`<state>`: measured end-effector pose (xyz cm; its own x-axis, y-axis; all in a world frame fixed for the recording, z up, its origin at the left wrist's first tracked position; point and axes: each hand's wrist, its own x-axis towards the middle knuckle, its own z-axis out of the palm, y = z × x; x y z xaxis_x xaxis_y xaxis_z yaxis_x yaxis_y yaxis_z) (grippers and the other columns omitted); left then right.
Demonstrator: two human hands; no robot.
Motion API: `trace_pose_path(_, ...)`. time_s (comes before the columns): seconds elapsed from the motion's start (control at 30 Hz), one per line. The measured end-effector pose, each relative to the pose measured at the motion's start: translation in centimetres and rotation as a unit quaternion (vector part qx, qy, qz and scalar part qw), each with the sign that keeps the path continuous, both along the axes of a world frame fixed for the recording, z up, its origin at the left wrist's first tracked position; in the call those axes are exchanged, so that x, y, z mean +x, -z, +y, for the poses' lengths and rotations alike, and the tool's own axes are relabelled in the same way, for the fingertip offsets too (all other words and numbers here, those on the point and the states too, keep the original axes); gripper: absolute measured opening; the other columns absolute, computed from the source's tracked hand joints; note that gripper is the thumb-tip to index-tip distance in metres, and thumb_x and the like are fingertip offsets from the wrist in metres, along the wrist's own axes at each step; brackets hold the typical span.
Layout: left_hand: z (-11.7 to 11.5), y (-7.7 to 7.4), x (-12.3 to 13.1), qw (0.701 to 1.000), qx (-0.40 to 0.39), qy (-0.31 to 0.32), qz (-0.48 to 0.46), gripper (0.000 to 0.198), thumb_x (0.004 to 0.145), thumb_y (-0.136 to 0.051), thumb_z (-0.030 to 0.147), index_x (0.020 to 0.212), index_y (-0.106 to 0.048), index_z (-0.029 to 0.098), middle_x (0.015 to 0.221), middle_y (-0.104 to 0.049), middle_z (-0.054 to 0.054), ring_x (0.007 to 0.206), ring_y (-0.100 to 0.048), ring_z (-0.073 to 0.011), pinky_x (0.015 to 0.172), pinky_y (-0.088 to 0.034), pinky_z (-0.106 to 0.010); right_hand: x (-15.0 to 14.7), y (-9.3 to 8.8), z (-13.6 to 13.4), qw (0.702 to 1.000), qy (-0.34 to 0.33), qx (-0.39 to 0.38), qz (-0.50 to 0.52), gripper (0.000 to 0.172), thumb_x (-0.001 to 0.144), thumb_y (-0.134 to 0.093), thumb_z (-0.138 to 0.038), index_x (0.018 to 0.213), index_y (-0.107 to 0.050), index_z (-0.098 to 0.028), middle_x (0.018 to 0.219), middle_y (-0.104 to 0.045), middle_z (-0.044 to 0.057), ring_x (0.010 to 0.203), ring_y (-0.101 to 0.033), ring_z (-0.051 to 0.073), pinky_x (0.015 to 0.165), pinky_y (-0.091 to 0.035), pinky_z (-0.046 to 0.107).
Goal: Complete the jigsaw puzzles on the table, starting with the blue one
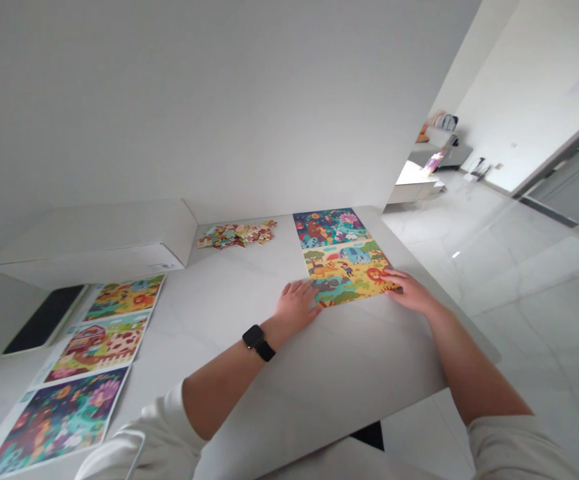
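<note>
A colourful animal puzzle with a yellow ground (345, 273) lies on the white table (249, 313), and a second puzzle with a blue ground (330, 227) lies just behind it. My left hand (296, 303) rests flat on the table at the yellow puzzle's near left corner, fingers stretched out. A black watch sits on that wrist. My right hand (409, 290) lies flat on the puzzle's near right corner, fingers extended over the picture. Neither hand holds anything.
A heap of loose puzzle pieces (236, 235) sits at the back of the table. A white box (94, 247) stands at the left, with a black slab (44, 319) beside it. Three printed picture sheets (94, 347) lie along the left side. The table edge drops to the tiled floor on the right.
</note>
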<state>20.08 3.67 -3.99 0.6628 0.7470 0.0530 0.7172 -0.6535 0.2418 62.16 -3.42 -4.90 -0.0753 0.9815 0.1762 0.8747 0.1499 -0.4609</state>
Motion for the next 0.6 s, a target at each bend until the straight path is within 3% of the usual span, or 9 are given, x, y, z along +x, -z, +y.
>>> trace_pose_path(0.37,-0.4,-0.4,0.5,1.0,0.0,-0.013,0.009,0.053,0.103,-0.057,0.047,0.153,-0.059,0.03,0.168,-0.051,-0.009,0.156,-0.045,-0.0334,0.13,-0.035,-0.057,-0.9,-0.6,0.5,0.999,0.038,-0.009,-0.024,0.045,0.085,-0.071,-0.025,0.129,-0.08,-0.03,0.143,-0.073,0.009,0.138,-0.065,0.03,0.124,-0.047,0.051)
trace_pose_path(0.47,-0.2,-1.0,-1.0,1.0,-0.004,-0.005,-0.014,0.055,0.102,-0.06,0.049,0.153,-0.059,0.028,0.166,-0.054,-0.01,0.155,-0.047,-0.0326,0.131,-0.036,-0.055,-2.4,-0.7,0.3,0.997,0.037,0.015,-0.063,0.043,0.087,-0.067,-0.027,0.128,-0.08,-0.028,0.142,-0.072,0.012,0.133,-0.067,0.033,0.121,-0.05,0.056)
trace_pose_path(0.6,1.0,-2.3,-4.7,0.997,0.012,-0.028,-0.069,0.046,0.104,-0.06,0.044,0.145,-0.065,0.024,0.154,-0.064,-0.011,0.145,-0.056,-0.0303,0.127,-0.041,-0.05,-7.4,-1.1,0.6,0.994,-0.027,0.064,-0.085,0.043,0.094,-0.061,-0.037,0.134,-0.076,-0.03,0.141,-0.07,0.013,0.136,-0.065,0.035,0.12,-0.051,0.059)
